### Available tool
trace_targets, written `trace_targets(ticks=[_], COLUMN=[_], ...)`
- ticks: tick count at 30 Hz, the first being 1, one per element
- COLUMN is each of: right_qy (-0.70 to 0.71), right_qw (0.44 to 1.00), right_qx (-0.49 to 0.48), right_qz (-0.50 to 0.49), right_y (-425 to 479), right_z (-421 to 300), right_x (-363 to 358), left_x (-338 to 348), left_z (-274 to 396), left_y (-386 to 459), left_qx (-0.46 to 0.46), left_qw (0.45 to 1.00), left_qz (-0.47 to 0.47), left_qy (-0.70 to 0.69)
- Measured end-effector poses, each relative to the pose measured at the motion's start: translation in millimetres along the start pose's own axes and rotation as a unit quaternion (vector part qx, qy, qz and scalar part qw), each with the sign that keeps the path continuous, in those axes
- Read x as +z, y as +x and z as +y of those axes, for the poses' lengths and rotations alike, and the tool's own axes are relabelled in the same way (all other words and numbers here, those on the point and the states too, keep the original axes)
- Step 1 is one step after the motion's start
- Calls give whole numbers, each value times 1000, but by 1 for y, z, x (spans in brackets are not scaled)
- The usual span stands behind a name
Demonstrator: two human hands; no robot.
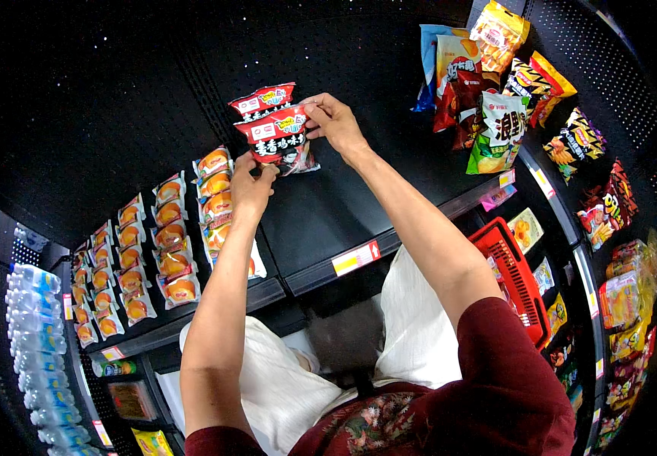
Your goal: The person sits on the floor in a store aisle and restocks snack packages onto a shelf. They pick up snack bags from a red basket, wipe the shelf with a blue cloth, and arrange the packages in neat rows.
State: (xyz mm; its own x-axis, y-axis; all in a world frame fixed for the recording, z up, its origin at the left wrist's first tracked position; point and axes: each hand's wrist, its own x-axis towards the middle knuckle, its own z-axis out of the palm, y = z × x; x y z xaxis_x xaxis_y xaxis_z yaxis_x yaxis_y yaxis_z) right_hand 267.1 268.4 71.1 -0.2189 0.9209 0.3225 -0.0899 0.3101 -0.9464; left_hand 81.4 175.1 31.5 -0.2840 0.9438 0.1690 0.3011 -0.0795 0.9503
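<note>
Both hands are at a red and black snack bag [277,139] with printed writing, upright on the black shelf [317,211]. The fingers and thumb of my right hand [331,122] pinch its upper right corner. My left hand [253,185] is at its lower left edge, thumb and fingertips against the bag; how firmly they grip does not show. Directly behind stands a matching red bag [263,100], partly hidden by the front one. Just left of my left hand runs a row of wrapped round buns [214,185], its near end partly covered by my left forearm.
More rows of wrapped buns [171,236] fill the shelf's left part. Several chip bags [499,131] stand at the upper right. A red plastic basket [513,273] is below the shelf edge at right. Water bottles [43,342] line the far left. A price label [357,258] sits on the front rail.
</note>
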Motion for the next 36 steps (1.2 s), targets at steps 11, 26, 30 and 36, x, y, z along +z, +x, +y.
trace_targets(ticks=[11,26,30,36], right_qy=[-239,-259,-260,-259], right_qw=[961,962,962,963], right_qx=[125,41,43,57], right_qz=[-57,-71,-67,-51], right_y=[-27,-28,-28,-33], right_z=[16,47,49,39], right_x=[-7,2,-2,-7], left_x=[1,0,3,7], left_z=[-20,-50,-39,-25], left_y=[4,18,12,-3], left_qx=[-72,4,-37,-16], left_qw=[996,999,999,997], left_qz=[8,13,1,74], left_qy=[-41,49,25,18])
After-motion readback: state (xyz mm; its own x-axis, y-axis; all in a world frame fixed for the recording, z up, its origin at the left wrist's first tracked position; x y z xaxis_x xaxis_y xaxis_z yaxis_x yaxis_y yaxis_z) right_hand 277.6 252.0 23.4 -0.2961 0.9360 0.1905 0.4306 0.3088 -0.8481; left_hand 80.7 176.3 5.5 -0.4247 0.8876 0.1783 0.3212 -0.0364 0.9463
